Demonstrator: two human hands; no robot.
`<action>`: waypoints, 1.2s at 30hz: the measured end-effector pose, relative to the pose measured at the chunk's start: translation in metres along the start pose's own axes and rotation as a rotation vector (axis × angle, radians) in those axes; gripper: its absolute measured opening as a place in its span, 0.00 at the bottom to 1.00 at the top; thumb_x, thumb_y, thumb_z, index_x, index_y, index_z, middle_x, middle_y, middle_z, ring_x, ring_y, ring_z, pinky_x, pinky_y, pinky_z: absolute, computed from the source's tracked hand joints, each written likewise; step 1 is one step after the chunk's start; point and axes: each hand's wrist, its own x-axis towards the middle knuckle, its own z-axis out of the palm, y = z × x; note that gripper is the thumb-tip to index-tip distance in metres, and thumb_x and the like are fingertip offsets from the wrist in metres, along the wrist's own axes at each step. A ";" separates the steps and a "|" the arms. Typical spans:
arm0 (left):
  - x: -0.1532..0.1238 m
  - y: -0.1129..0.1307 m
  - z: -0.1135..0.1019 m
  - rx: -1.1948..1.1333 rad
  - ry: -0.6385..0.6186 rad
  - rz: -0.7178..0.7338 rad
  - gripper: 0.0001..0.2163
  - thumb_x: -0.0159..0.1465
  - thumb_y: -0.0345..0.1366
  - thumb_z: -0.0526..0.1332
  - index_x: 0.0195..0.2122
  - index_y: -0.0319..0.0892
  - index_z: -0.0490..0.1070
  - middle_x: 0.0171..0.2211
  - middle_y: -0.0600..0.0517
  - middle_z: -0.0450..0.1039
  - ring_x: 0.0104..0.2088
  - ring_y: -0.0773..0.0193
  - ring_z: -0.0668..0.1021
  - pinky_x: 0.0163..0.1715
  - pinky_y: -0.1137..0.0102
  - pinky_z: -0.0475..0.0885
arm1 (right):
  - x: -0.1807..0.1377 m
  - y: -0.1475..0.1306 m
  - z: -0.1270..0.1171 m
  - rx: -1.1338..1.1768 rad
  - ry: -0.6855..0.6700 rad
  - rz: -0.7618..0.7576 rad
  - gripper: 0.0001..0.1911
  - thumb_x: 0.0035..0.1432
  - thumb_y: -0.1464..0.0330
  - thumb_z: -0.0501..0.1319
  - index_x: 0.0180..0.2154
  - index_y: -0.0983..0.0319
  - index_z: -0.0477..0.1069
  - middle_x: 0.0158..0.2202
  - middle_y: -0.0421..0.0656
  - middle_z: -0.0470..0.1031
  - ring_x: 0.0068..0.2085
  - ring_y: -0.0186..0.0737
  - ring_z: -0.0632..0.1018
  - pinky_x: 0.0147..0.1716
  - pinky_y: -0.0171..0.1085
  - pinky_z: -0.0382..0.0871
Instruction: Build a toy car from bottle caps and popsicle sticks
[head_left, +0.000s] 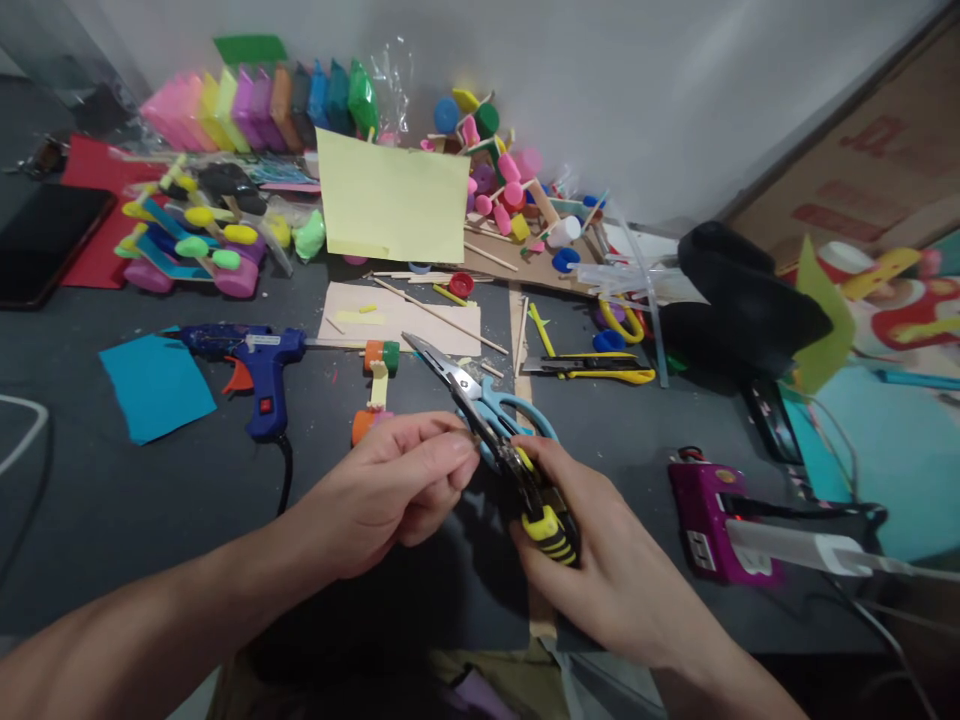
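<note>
The dark table [615,430] runs to a front edge just before the person's lap; bare surface lies left of the left forearm and between the right hand and the purple power unit, while the rear is crowded along the wall. The cardboard box [877,140] at upper right carries red print, too slanted and blurred to read. The pale yellow sheet [397,205] stands tilted at the rear, no writing seen.

Right hand [592,540]: fingers wrapped around the handles of the pliers. Left hand [405,475]: thumb and forefinger pinched together beside the pliers' head; what they pinch, if anything, is hidden. The purple power unit [694,510] bears a gold sticker, its text illegible. The blue glue gun [266,375] has a white label, lettering too small to read.

The pliers [551,535], grips yellow and black, are over the table, overlapping the light-blue scissors [491,400] in view; contact cannot be determined. The yellow cutter [600,367] lies right of the scissors, any marking unreadable.
</note>
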 end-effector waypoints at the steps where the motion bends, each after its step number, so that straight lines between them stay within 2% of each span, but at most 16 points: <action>1: 0.000 -0.001 0.000 0.013 0.009 0.022 0.13 0.66 0.34 0.58 0.23 0.41 0.63 0.13 0.65 0.45 0.14 0.77 0.46 0.11 0.83 0.46 | 0.001 0.000 0.000 -0.007 0.009 -0.002 0.29 0.56 0.71 0.58 0.59 0.54 0.58 0.52 0.44 0.77 0.50 0.44 0.79 0.48 0.37 0.74; 5: -0.001 -0.005 -0.003 0.063 0.019 0.081 0.10 0.67 0.33 0.57 0.26 0.41 0.65 0.15 0.65 0.46 0.15 0.77 0.48 0.13 0.82 0.48 | 0.002 0.003 -0.004 0.032 -0.005 0.029 0.29 0.58 0.67 0.62 0.59 0.52 0.58 0.55 0.43 0.75 0.53 0.44 0.78 0.51 0.38 0.74; 12: -0.009 -0.002 -0.003 0.278 0.036 0.174 0.14 0.71 0.39 0.56 0.28 0.41 0.66 0.17 0.62 0.51 0.18 0.75 0.53 0.17 0.79 0.49 | -0.006 0.020 -0.012 0.242 -0.036 0.184 0.33 0.58 0.60 0.64 0.63 0.50 0.59 0.61 0.45 0.70 0.60 0.52 0.74 0.57 0.50 0.71; 17: -0.013 0.002 0.000 0.570 0.118 0.358 0.11 0.71 0.36 0.55 0.31 0.42 0.70 0.20 0.61 0.56 0.20 0.74 0.57 0.18 0.77 0.52 | -0.005 0.021 -0.016 0.316 -0.033 0.222 0.34 0.55 0.60 0.66 0.62 0.54 0.63 0.61 0.49 0.71 0.60 0.56 0.74 0.57 0.49 0.71; 22: -0.015 0.002 0.000 0.845 0.217 0.523 0.09 0.70 0.32 0.56 0.31 0.42 0.70 0.22 0.60 0.61 0.22 0.74 0.62 0.22 0.76 0.58 | -0.010 0.019 -0.015 0.267 -0.008 0.216 0.33 0.57 0.60 0.66 0.62 0.50 0.61 0.62 0.46 0.70 0.60 0.53 0.74 0.58 0.52 0.71; 27: -0.016 0.001 -0.001 0.984 0.239 0.520 0.10 0.71 0.35 0.54 0.33 0.43 0.71 0.25 0.57 0.67 0.25 0.71 0.68 0.27 0.75 0.63 | -0.013 0.013 -0.012 0.198 -0.043 0.123 0.32 0.56 0.63 0.65 0.62 0.49 0.62 0.60 0.46 0.73 0.59 0.52 0.75 0.56 0.50 0.72; 31: -0.018 0.001 -0.001 1.018 0.257 0.527 0.11 0.71 0.36 0.55 0.31 0.43 0.70 0.22 0.58 0.64 0.22 0.70 0.66 0.23 0.74 0.61 | -0.010 0.008 -0.012 0.231 -0.112 0.176 0.33 0.55 0.64 0.64 0.62 0.53 0.62 0.59 0.49 0.73 0.59 0.53 0.75 0.57 0.52 0.71; 36: -0.020 0.002 -0.001 1.062 0.248 0.538 0.11 0.71 0.37 0.54 0.31 0.43 0.70 0.21 0.59 0.62 0.22 0.71 0.65 0.23 0.75 0.60 | -0.006 0.003 -0.013 0.279 -0.166 0.223 0.33 0.53 0.64 0.64 0.61 0.52 0.64 0.58 0.46 0.74 0.57 0.52 0.76 0.55 0.52 0.72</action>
